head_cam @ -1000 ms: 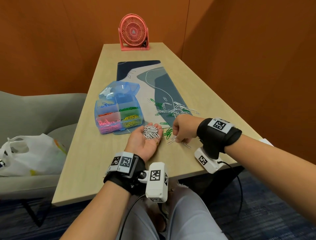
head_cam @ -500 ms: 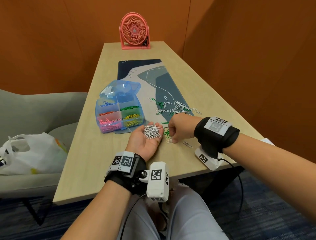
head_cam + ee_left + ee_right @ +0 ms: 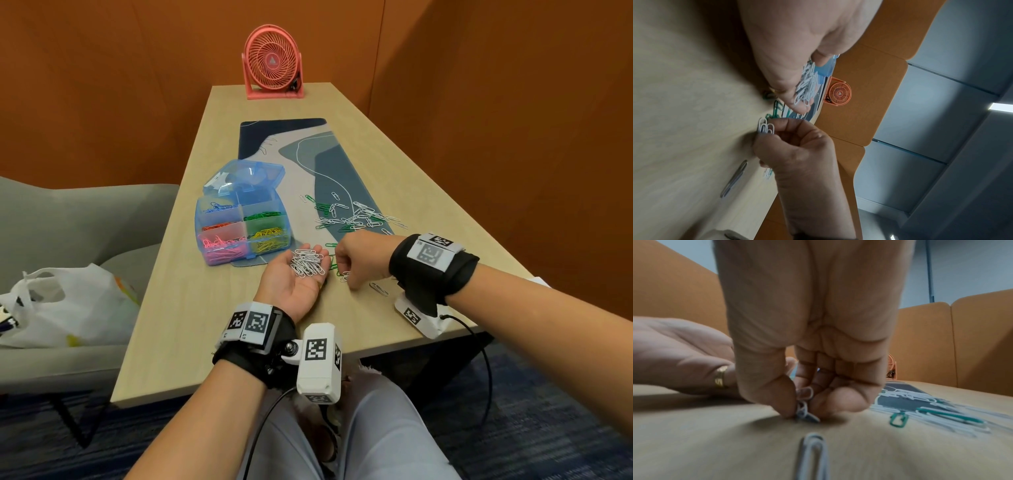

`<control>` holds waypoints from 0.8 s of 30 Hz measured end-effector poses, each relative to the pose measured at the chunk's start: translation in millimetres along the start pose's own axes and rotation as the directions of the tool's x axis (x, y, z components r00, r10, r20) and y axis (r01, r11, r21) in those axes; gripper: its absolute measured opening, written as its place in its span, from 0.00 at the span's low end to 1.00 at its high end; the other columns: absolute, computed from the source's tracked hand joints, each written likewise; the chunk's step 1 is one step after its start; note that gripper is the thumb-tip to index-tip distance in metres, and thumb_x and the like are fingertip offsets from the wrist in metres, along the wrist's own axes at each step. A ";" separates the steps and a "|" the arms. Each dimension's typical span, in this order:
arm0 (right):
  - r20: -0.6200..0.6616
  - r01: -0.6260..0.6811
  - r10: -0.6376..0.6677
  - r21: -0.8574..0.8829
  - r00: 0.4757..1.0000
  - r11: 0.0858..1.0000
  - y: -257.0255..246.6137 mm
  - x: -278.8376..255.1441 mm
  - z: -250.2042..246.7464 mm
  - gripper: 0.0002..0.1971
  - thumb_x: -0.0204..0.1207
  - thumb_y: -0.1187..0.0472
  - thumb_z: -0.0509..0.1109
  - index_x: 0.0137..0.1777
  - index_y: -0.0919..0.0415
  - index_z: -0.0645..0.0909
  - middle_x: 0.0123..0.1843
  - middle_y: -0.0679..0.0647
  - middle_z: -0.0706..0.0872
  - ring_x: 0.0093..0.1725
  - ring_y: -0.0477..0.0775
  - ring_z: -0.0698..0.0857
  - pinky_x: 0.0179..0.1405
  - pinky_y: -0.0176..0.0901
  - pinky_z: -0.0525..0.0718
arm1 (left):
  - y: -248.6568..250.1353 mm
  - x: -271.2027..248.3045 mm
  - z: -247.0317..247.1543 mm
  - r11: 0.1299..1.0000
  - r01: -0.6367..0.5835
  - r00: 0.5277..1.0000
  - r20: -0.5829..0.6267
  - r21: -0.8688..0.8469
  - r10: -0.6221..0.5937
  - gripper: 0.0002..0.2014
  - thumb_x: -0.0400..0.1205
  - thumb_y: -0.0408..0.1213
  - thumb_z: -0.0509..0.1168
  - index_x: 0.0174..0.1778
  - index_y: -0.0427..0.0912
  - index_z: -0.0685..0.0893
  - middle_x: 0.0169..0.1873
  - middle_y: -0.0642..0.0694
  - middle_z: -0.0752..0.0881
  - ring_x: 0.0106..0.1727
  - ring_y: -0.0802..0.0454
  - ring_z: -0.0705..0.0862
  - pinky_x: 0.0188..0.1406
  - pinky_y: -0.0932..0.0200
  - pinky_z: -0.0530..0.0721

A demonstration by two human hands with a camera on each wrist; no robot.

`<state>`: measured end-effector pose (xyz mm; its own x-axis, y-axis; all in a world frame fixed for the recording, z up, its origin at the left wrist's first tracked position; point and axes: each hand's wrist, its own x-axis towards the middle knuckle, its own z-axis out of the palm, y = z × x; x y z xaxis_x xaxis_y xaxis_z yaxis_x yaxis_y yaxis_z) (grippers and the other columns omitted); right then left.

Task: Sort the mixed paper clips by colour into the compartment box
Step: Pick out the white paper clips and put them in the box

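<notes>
1. Since a second ago the right hand (image 3: 356, 255) has slid closer to the left palm along the table (image 3: 191, 308).
2. Compartment box (image 3: 239, 226) sits open on the mat's left edge, holding sorted colours.
3. Left hand (image 3: 298, 277) lies palm-up, fingers relaxed, cradling a heap of white clips (image 3: 307, 263).
4. Right fingertips (image 3: 781, 402) pinch a few white paper clips (image 3: 803, 408) against the tabletop.

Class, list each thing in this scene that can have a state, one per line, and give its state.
Box: lid open, compartments part filled by colour.
Left hand: palm up, open, cupping white clips.
Right hand: pinching white clips against the table.
Loose clips: white and green, unsorted on the mat.
Fan: upright; running or not, cannot tell.
</notes>
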<state>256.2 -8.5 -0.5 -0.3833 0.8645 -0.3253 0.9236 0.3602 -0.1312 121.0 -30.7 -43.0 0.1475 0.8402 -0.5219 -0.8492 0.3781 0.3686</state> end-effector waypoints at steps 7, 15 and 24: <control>-0.023 0.063 -0.067 -0.159 0.997 0.985 -2.5 0.8 1.1 0.08 0.69 0.65 0.71 0.49 0.59 0.83 0.43 0.52 0.79 0.42 0.54 0.77 0.27 0.35 0.70 | 0.6 0.2 -1.1 1.000 0.003 1.000 0.009 0.028 -0.003 0.18 0.89 0.40 0.45 0.48 0.34 0.77 0.45 0.35 0.81 0.46 0.42 0.80 0.59 0.49 0.74; -0.017 0.042 -0.041 0.026 0.999 0.999 2.1 0.5 -6.8 0.06 0.68 0.64 0.72 0.41 0.56 0.77 0.41 0.51 0.82 0.34 0.51 0.82 0.27 0.37 0.76 | 0.3 0.5 -0.5 1.000 0.002 1.000 0.011 0.025 -0.003 0.17 0.89 0.40 0.46 0.48 0.35 0.77 0.45 0.36 0.81 0.46 0.42 0.80 0.59 0.49 0.74; -0.125 0.193 -0.168 0.233 0.978 0.953 -28.7 -0.9 -33.2 0.08 0.69 0.65 0.73 0.45 0.54 0.84 0.33 0.43 0.85 0.29 0.42 0.85 0.35 0.35 0.85 | -4.9 -11.5 6.8 0.997 0.064 0.992 0.111 -0.032 -0.060 0.17 0.86 0.33 0.47 0.48 0.28 0.80 0.37 0.31 0.88 0.45 0.40 0.84 0.49 0.46 0.84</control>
<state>229.9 -8.0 34.6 -0.5302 0.8287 -0.1792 0.8070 0.4284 -0.4065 126.9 -39.6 -33.6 0.2535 0.8540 -0.4542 -0.8539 0.4182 0.3097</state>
